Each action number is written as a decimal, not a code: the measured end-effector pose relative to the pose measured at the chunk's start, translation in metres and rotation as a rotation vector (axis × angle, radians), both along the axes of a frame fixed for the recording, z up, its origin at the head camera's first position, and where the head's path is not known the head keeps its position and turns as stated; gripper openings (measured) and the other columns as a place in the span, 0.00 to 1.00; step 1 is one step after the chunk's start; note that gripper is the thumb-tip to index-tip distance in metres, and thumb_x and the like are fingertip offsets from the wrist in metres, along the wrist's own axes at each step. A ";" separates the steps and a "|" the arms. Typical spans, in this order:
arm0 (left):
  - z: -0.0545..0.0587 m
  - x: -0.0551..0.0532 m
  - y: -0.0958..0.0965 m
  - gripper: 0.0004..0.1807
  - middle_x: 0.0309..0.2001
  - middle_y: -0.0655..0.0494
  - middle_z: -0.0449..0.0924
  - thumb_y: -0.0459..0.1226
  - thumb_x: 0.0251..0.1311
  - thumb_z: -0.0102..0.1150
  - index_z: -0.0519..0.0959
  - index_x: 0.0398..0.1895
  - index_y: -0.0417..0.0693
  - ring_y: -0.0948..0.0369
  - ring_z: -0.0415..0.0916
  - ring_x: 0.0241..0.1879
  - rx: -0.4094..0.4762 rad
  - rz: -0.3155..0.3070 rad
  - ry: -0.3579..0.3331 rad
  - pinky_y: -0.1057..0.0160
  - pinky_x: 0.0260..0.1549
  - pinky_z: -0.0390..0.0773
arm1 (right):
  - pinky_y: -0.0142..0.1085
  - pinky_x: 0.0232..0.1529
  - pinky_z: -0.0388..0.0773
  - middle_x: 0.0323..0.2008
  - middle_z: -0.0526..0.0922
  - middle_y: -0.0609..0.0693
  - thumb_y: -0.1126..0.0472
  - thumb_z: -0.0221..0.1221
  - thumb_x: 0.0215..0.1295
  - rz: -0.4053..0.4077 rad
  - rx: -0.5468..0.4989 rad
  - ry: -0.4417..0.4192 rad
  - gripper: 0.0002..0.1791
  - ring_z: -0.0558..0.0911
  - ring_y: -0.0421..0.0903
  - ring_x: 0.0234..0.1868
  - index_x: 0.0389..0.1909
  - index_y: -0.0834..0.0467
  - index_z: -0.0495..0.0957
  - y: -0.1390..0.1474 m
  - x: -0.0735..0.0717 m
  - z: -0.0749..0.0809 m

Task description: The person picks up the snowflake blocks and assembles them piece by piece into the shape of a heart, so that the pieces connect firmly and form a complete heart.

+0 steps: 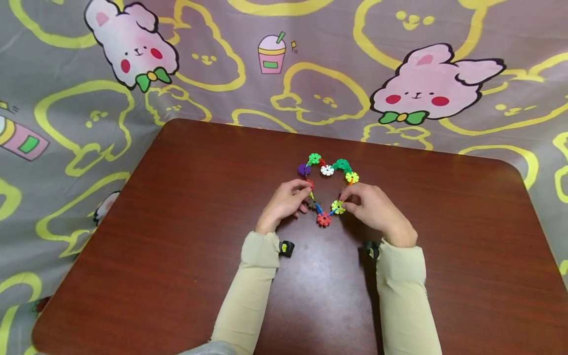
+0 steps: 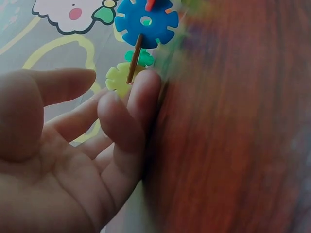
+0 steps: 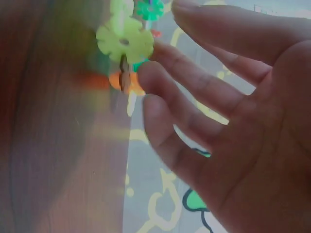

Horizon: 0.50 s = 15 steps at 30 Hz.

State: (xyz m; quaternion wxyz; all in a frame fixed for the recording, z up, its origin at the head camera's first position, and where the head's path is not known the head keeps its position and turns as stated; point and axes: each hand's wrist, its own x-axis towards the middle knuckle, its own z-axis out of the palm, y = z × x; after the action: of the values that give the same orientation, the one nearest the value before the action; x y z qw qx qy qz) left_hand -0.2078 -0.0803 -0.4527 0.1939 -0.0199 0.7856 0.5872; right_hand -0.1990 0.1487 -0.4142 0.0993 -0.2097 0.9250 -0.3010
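Note:
Several notched snowflake discs, joined edge to edge, form a heart-shaped loop on the table, with a white disc at its upper dip and a red disc at its lower tip. My left hand is at the loop's left side, fingertips by a dark disc. In the left wrist view, its thumb stands apart from loosely bent fingers, near a blue disc and a yellow disc. On the right side, my right hand has its fingertips at a yellow-green disc; the right wrist view shows them spread.
The brown wooden table extends around the loop on all sides. Behind and to the left hangs a cloth printed with cartoon rabbits. Black wrist bands show at both cuffs.

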 end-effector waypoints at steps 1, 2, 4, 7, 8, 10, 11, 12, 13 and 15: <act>0.000 0.000 0.000 0.15 0.34 0.49 0.82 0.42 0.69 0.53 0.77 0.56 0.50 0.60 0.79 0.21 -0.002 0.003 0.003 0.67 0.17 0.75 | 0.39 0.36 0.75 0.33 0.83 0.51 0.66 0.62 0.61 -0.009 -0.009 0.015 0.05 0.78 0.45 0.32 0.38 0.59 0.82 0.002 0.000 0.001; 0.000 0.000 0.000 0.15 0.34 0.49 0.83 0.42 0.69 0.53 0.77 0.56 0.50 0.59 0.79 0.21 -0.008 0.005 0.007 0.67 0.17 0.75 | 0.39 0.36 0.75 0.33 0.83 0.51 0.66 0.63 0.61 -0.018 -0.021 0.029 0.05 0.78 0.45 0.32 0.38 0.59 0.82 0.004 0.000 0.002; -0.001 0.000 0.001 0.15 0.33 0.49 0.82 0.42 0.69 0.53 0.77 0.55 0.50 0.59 0.79 0.21 -0.017 0.008 0.011 0.67 0.17 0.76 | 0.39 0.36 0.76 0.33 0.83 0.51 0.65 0.63 0.61 -0.042 -0.035 0.049 0.05 0.78 0.46 0.32 0.37 0.59 0.83 0.007 0.000 0.003; -0.002 -0.001 0.003 0.15 0.33 0.49 0.82 0.42 0.69 0.53 0.77 0.55 0.50 0.60 0.79 0.20 -0.027 0.004 0.012 0.67 0.16 0.76 | 0.39 0.35 0.75 0.33 0.82 0.51 0.63 0.63 0.62 -0.070 -0.045 0.056 0.05 0.77 0.46 0.31 0.37 0.59 0.83 0.012 0.001 0.003; -0.002 -0.001 0.003 0.15 0.33 0.49 0.82 0.42 0.69 0.53 0.77 0.55 0.50 0.60 0.79 0.20 -0.029 0.003 0.012 0.67 0.16 0.76 | 0.38 0.34 0.75 0.32 0.82 0.50 0.63 0.63 0.62 -0.075 -0.045 0.052 0.05 0.77 0.46 0.31 0.37 0.59 0.83 0.012 0.001 0.003; -0.003 -0.001 0.003 0.15 0.34 0.51 0.82 0.42 0.69 0.53 0.77 0.55 0.50 0.60 0.79 0.21 -0.027 0.002 0.011 0.67 0.16 0.76 | 0.38 0.33 0.75 0.32 0.82 0.50 0.62 0.63 0.63 -0.082 -0.045 0.036 0.05 0.76 0.46 0.31 0.38 0.59 0.83 0.014 0.001 0.002; -0.002 -0.001 0.003 0.15 0.34 0.51 0.81 0.42 0.69 0.53 0.77 0.55 0.50 0.60 0.79 0.21 -0.026 0.003 0.010 0.67 0.16 0.76 | 0.37 0.33 0.74 0.32 0.82 0.50 0.62 0.62 0.63 -0.084 -0.044 0.031 0.05 0.76 0.46 0.31 0.38 0.59 0.83 0.015 0.001 0.002; -0.002 -0.001 0.003 0.15 0.34 0.51 0.81 0.42 0.69 0.53 0.77 0.55 0.50 0.60 0.79 0.21 -0.027 0.002 0.013 0.67 0.16 0.76 | 0.37 0.33 0.74 0.33 0.82 0.50 0.62 0.62 0.64 -0.088 -0.043 0.023 0.05 0.76 0.46 0.31 0.38 0.58 0.83 0.016 0.001 0.001; -0.002 -0.001 0.003 0.15 0.34 0.50 0.81 0.42 0.69 0.53 0.77 0.55 0.50 0.59 0.79 0.21 -0.026 0.002 0.015 0.66 0.16 0.76 | 0.37 0.33 0.74 0.33 0.83 0.50 0.61 0.62 0.64 -0.093 -0.043 0.013 0.06 0.76 0.47 0.31 0.39 0.58 0.83 0.017 0.001 0.001; -0.002 -0.001 0.002 0.16 0.33 0.48 0.81 0.42 0.69 0.53 0.77 0.56 0.50 0.59 0.79 0.21 -0.027 -0.001 0.022 0.66 0.16 0.76 | 0.37 0.33 0.73 0.35 0.83 0.51 0.60 0.61 0.65 -0.108 -0.040 -0.006 0.07 0.75 0.47 0.31 0.40 0.58 0.83 0.020 0.001 0.002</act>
State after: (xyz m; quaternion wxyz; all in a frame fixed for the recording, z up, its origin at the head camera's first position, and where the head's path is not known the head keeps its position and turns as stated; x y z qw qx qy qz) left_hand -0.2089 -0.0785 -0.4544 0.1854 -0.0154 0.7955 0.5767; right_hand -0.1982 0.1684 -0.4122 0.0815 -0.1604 0.9284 -0.3253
